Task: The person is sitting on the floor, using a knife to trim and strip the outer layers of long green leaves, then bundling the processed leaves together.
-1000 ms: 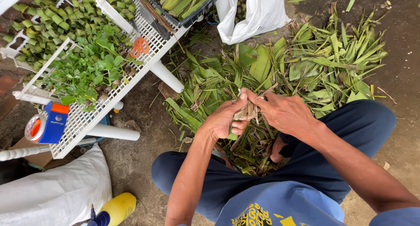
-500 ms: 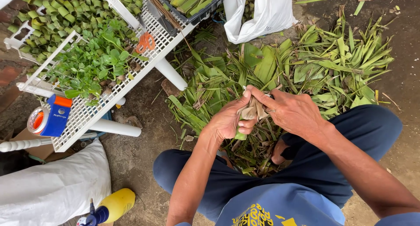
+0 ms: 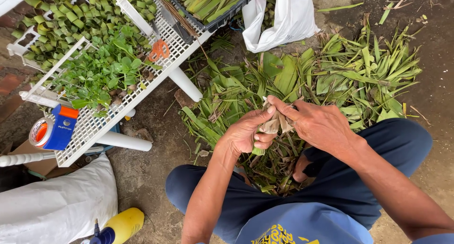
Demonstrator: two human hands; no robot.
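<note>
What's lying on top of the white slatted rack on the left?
On the white rack lie a heap of leafy green sprigs, orange-handled scissors, a tape dispenser and rolled green leaf pieces. A dark crate of leaves rests on its far end. Whatever lies beneath the sprigs is covered.

A single head-worn camera looks almost straight down from above the seated person, close enough that the left hand and right hand fill the centre. The lap sits at the bottom edge, the white rack upper left. Tilt seems slightly forward, though that is hard to judge.
</note>
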